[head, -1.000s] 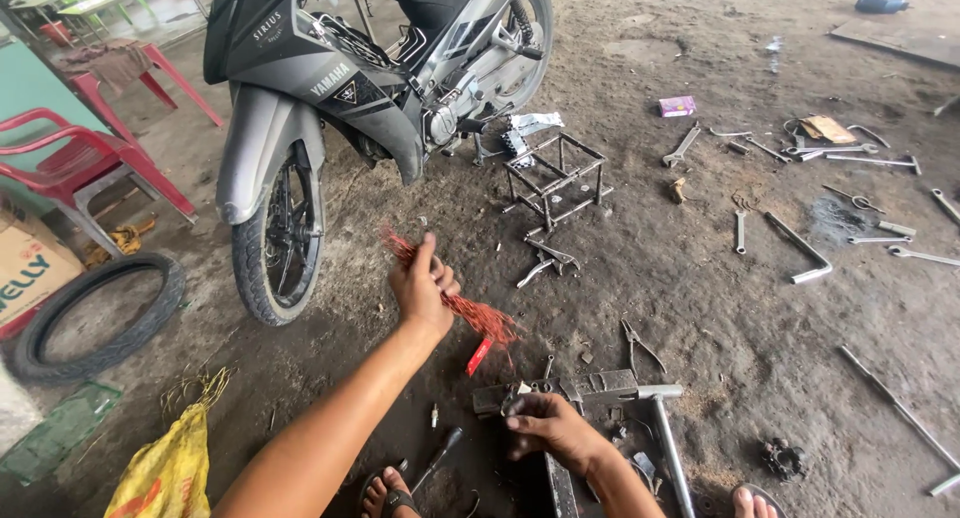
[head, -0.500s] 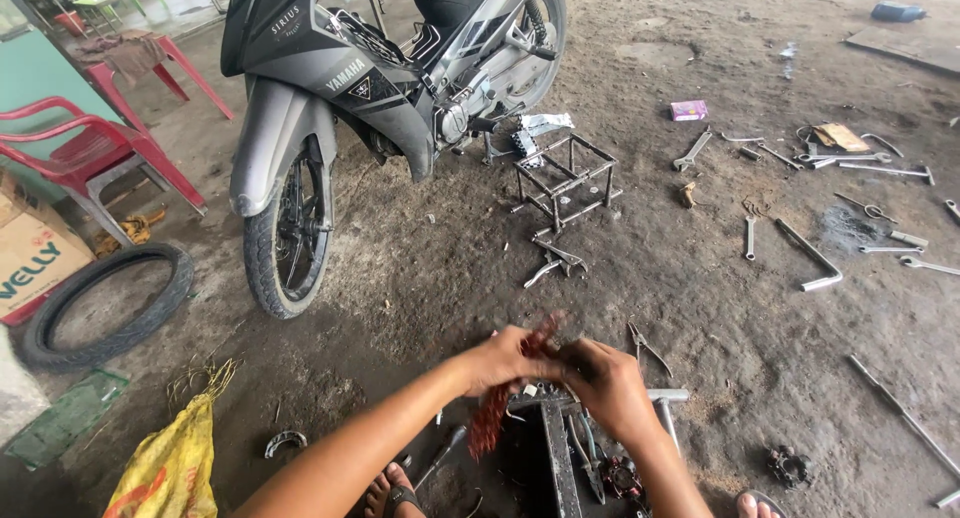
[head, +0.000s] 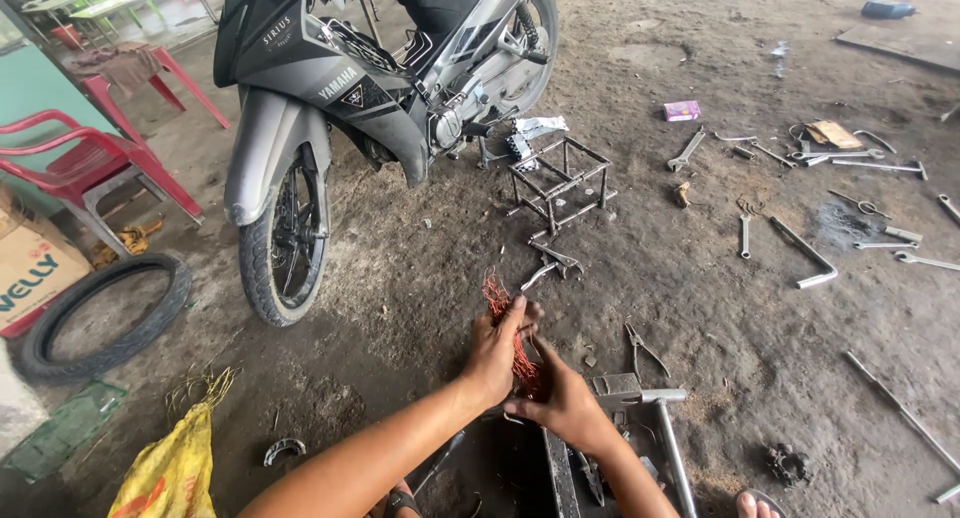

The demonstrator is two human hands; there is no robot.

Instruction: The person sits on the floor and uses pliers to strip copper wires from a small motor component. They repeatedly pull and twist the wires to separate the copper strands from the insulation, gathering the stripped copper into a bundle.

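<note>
My left hand (head: 495,356) and my right hand (head: 565,403) both grip a bundle of thin reddish copper wire (head: 497,298), held upright low over the dirt floor. The frayed top of the bundle sticks out above my left fingers, and the lower part runs down between the two hands. Just right of my right hand lies a metal hammer (head: 655,418) and a pair of pliers (head: 638,348). A dark metal bar (head: 560,478) lies below my right hand.
A grey motorcycle (head: 380,88) stands ahead, with a welded metal frame (head: 558,183) beside it. Wrenches and bars (head: 810,253) are scattered on the right. On the left are a loose tyre (head: 105,313), red plastic chairs (head: 85,163), a cardboard box and a yellow sack (head: 170,473).
My left hand pulled the wire bundle in from an outstretched reach, and my right hand came up and took hold of it too. The bundle now stands upright between both hands.
</note>
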